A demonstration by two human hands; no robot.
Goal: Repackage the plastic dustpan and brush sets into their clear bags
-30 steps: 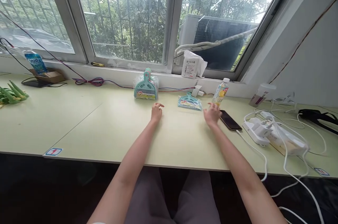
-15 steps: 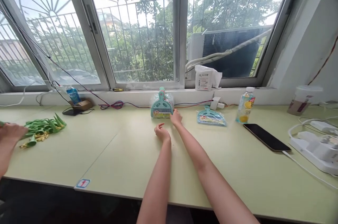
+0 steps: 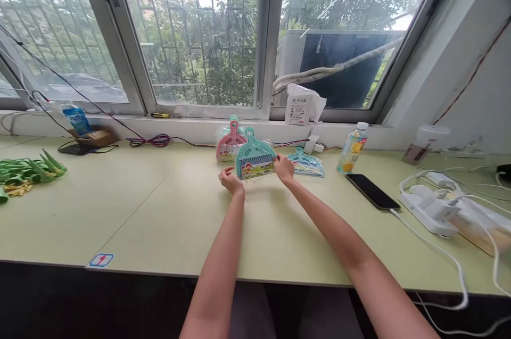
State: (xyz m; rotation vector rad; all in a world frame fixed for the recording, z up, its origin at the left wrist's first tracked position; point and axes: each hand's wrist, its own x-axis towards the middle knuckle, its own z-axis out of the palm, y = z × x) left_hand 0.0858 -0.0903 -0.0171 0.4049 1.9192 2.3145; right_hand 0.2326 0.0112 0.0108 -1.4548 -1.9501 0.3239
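One teal dustpan (image 3: 255, 148) newly unstacked — right hand (image 3: 284, 168) clamping it; left hand (image 3: 232, 181), fingers apart.

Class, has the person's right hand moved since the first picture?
Yes: judged against the window post, the right hand has moved left, away from the bottle, to a green dustpan.

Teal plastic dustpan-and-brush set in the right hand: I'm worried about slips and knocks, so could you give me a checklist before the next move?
1. Right hand on the teal plastic dustpan-and-brush set: ok, grip at its right edge.
2. Left hand touching the set: cannot tell; it is at the lower left corner.
3. Pink plastic dustpan standing: ok, behind and to the left.
4. Clear plastic bottle with yellow label upright: ok.
5. Black rectangular phone clear of both hands: ok, off to the right.
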